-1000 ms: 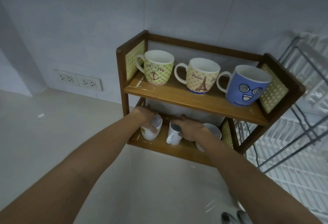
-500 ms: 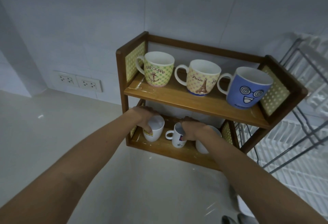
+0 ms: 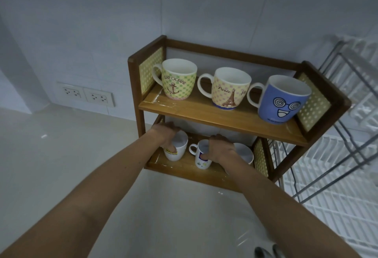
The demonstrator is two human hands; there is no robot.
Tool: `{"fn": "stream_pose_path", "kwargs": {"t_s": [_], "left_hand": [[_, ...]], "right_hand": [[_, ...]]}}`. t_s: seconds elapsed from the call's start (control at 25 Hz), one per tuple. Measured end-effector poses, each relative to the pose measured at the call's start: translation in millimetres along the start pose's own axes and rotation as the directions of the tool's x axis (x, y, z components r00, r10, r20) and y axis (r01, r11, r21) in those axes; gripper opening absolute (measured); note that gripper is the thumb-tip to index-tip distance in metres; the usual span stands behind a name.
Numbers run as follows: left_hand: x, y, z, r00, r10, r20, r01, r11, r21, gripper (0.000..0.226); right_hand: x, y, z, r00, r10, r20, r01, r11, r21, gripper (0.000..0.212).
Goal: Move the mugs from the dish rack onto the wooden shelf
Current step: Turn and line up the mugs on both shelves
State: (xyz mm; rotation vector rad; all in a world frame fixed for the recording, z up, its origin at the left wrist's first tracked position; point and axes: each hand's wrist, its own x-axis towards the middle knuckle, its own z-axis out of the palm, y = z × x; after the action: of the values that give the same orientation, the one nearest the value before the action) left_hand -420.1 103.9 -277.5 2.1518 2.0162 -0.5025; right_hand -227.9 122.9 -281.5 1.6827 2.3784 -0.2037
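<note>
The two-level wooden shelf (image 3: 204,114) stands against the wall. On its top board stand a green anchor mug (image 3: 178,79), a yellow Paris mug (image 3: 229,90) and a blue face mug (image 3: 282,100). On the lower board, my left hand (image 3: 165,135) grips a white mug with a yellow label (image 3: 178,151) by its rim. My right hand (image 3: 218,149) holds a small white printed mug (image 3: 201,158). A third white mug (image 3: 244,153) sits behind my right wrist, partly hidden.
The wire dish rack (image 3: 337,165) with white grid trays stands right of the shelf. Two wall sockets (image 3: 88,95) sit at the left above the pale countertop (image 3: 71,155). A metal tap tip (image 3: 266,252) shows at the bottom edge.
Both hands stay on the two lower-board mugs. The small printed mug has been turned and shifted slightly, so its handle points left. The camera has tilted a little.
</note>
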Motion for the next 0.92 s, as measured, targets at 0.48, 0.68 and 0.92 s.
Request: {"fn": "stream_pose_path", "kwargs": {"t_s": [0.48,0.68,0.92], "left_hand": [[-3,39,-5,0.986,0.141,-0.088,-0.149,0.985,-0.092,0.076],[5,94,-8,0.979,0.185,-0.088,-0.191,0.979,-0.069,0.063],[5,104,-11,0.991,0.105,-0.08,-0.105,0.994,0.008,0.058]], "right_hand": [[-13,85,-13,0.975,0.12,0.188,-0.106,0.991,-0.079,0.089],[-18,90,-10,0.978,0.03,0.207,-0.048,0.995,0.082,0.084],[-17,99,-13,0.936,-0.154,0.315,0.128,0.986,0.103,0.078]]}}
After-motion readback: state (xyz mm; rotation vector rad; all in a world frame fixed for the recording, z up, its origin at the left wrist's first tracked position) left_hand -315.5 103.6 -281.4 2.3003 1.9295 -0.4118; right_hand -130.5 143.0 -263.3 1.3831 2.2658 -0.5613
